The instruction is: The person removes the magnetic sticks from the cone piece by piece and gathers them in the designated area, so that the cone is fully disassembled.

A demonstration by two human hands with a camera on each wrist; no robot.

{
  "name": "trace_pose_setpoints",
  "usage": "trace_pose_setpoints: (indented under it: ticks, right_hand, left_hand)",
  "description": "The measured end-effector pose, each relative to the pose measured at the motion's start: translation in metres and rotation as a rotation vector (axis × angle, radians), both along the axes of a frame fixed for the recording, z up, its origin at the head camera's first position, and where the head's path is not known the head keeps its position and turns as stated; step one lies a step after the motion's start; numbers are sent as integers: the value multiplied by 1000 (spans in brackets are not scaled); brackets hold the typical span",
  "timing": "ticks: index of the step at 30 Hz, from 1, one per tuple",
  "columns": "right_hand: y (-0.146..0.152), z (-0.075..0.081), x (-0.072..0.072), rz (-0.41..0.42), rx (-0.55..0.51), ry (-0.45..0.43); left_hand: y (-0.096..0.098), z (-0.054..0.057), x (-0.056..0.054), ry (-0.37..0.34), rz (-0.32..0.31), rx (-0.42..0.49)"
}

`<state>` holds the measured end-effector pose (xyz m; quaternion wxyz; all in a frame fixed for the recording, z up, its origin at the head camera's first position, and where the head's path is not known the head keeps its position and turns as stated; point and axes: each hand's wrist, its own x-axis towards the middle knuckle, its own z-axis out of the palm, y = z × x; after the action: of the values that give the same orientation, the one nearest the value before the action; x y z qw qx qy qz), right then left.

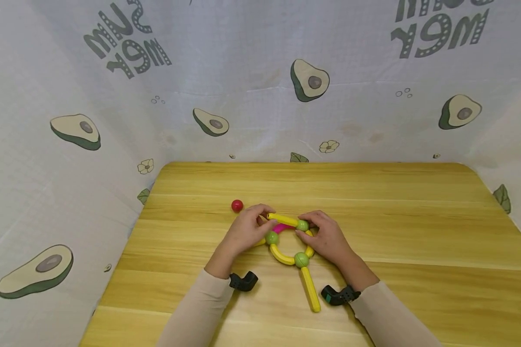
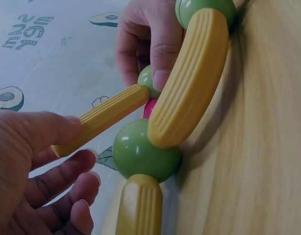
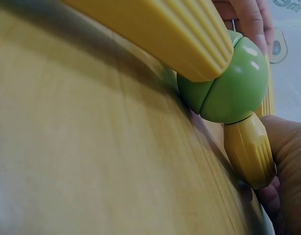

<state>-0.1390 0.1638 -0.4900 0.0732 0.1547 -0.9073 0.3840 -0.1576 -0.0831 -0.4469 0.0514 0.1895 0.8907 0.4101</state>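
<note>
With the thumb and forefinger of my left hand [image 1: 248,230] I pinch the far yellow rod [image 1: 283,220], near its left end, my other fingers loosely bent; my right hand [image 1: 326,237] grips the far green ball [image 1: 302,225] at the rod's other end between thumb and fingers. That ball belongs to a ring, just between my hands, with the left green ball [image 1: 271,238] and the near green ball [image 1: 301,260], joined by curved yellow pieces [image 1: 282,255] and a magenta piece [image 1: 280,228]. From the near ball the near yellow rod [image 1: 310,289] points towards me, lying between my wrists. A black device [image 1: 243,281] sits at my left wrist, another at my right, beside beige sleeves [image 1: 195,308]. Just beyond my left hand is a red ball [image 1: 237,206]. The wooden table [image 1: 399,217] reaches well past my right hand, while its left edge is nearer my left arm; both far corners are rounded. Behind it hangs a white cloth [image 1: 247,43] printed with avocados, leaves and flowers. Its lettering reads "Summer" at upper left; at upper right I make out "mer", the line above cut off.
</note>
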Motion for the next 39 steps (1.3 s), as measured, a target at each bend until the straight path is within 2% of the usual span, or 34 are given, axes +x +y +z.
trace_pose_setpoints:
  ticks: [7,11,14,20,25,30,34,39]
  right_hand:
    - [-1,-1,0,-5,-2,-1]
    - [-1,-2,0,-13,-7,-11]
    - [0,-2,-1,-34,-9,-21]
    - [1,-5,-2,-54,-8,-24]
    - [2,-4,-2,-53,-8,-19]
    - [2,-4,-2,-50,-1,-8]
    - [1,-4,-3,-55,-2,-5]
    - [1,-5,-3,-60,-7,0]
  left_hand:
    - [-10,1,-4,-112,-39,24]
    - [-17,1,-6,-147,-75,31]
    - [-29,3,-9,-162,-74,52]
    - [-77,13,-16,-229,15,81]
    - [-104,11,-19,-251,114,36]
    - [-111,3,-21,-289,170,-6]
    - [-109,-2,-22,-287,208,-73]
    - [-104,-5,-22,-289,224,-96]
